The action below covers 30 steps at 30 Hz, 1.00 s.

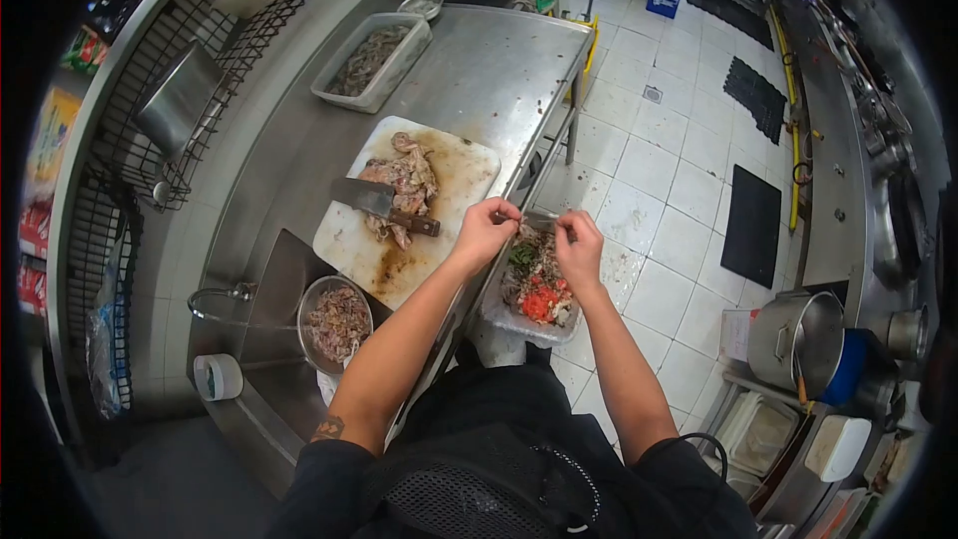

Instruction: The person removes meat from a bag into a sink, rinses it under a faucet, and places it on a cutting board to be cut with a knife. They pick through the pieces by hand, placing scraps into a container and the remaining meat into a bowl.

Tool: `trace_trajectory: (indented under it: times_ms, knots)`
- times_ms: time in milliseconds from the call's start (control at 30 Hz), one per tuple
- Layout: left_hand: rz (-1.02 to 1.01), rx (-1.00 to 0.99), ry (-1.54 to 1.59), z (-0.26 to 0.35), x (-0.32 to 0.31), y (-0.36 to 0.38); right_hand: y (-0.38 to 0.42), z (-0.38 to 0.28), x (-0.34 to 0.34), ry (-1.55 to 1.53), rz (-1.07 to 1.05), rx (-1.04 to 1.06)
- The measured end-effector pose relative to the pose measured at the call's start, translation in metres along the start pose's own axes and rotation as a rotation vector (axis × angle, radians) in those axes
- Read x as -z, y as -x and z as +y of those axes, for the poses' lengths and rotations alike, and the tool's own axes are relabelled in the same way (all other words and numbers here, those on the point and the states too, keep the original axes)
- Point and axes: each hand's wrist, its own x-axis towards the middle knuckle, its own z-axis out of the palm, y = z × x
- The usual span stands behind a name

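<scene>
Below the steel table's edge is a clear plastic bag (571,329) spread open over a bin, filled with chopped red pieces, greens and pale scraps. My left hand (487,232) pinches its far rim on the left side, fingers closed. Opposite it, my right hand (579,242) is closed in a pinch on the right side of the rim. The fingertips partly hide the plastic they grip. Left of my hands, a cleaver (367,198) lies across cooked-looking meat (407,172) on a stained white cutting board (454,162).
On the steel table (499,50) stands a plastic tub (411,62) of greyish food. A metal bowl (364,297) of chopped meat sits at the sink (269,289). To the right are a large pot (788,339) and a black floor mat (750,230) on white tiles.
</scene>
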Motion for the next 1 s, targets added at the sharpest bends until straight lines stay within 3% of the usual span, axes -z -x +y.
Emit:
trace_trajectory:
  times_ms: [67,133,167,267,300,367,400,433,467,533,567,633,667,700,767,833,933,1000]
  knots:
    - [0.023,0.052,0.206,0.002,0.035,0.017,0.01,0.015,-0.002,0.014,-0.048,-0.073]
    - [0.14,0.108,0.284,-0.005,0.084,0.039,0.015,0.037,-0.006,0.21,-0.284,0.041]
    - [0.17,0.084,0.389,-0.022,0.115,0.05,0.016,0.047,-0.004,0.308,-0.416,-0.054]
    - [0.508,0.165,0.335,-0.043,0.207,0.103,0.012,0.059,-0.001,0.425,-0.418,-0.168]
    - [0.536,0.123,0.331,-0.062,0.241,0.123,0.009,0.055,-0.005,0.428,-0.429,-0.154]
    - [0.718,0.162,0.243,-0.09,0.295,0.162,0.002,0.042,-0.012,0.342,-0.44,-0.373]
    - [0.756,0.169,0.089,-0.12,0.324,0.18,0.001,0.036,-0.022,0.348,-0.449,-0.353]
    - [0.754,0.28,0.13,-0.145,0.347,0.195,0.002,0.028,-0.037,0.347,-0.462,-0.295]
    - [0.771,0.272,0.15,-0.169,0.364,0.207,0.002,0.017,-0.054,0.347,-0.475,-0.234]
    - [0.601,0.511,-0.254,-0.222,0.39,0.221,-0.003,-0.026,-0.093,0.323,-0.491,-0.01]
    - [0.648,0.378,-0.315,-0.26,0.394,0.215,-0.008,-0.057,-0.111,0.299,-0.51,0.092]
    - [0.683,0.285,-0.423,-0.177,0.347,0.19,-0.012,-0.093,-0.16,0.291,-0.563,0.272]
    - [0.76,0.146,-0.303,-0.187,0.326,0.165,-0.014,-0.101,-0.186,0.308,-0.599,0.352]
    - [0.735,0.122,-0.381,-0.153,0.299,0.147,-0.017,-0.11,-0.211,0.323,-0.613,0.374]
    - [0.604,0.03,-0.299,-0.131,0.254,0.11,-0.023,-0.126,-0.246,0.553,-0.915,0.285]
    - [0.47,0.054,-0.174,-0.136,0.219,0.071,-0.03,-0.138,-0.263,0.552,-0.909,0.286]
    - [0.587,0.101,-0.341,-0.116,0.197,0.047,-0.046,-0.159,-0.269,0.502,-0.845,0.205]
    - [0.541,0.171,-0.326,-0.121,0.193,0.039,-0.051,-0.152,-0.261,0.484,-0.797,0.132]
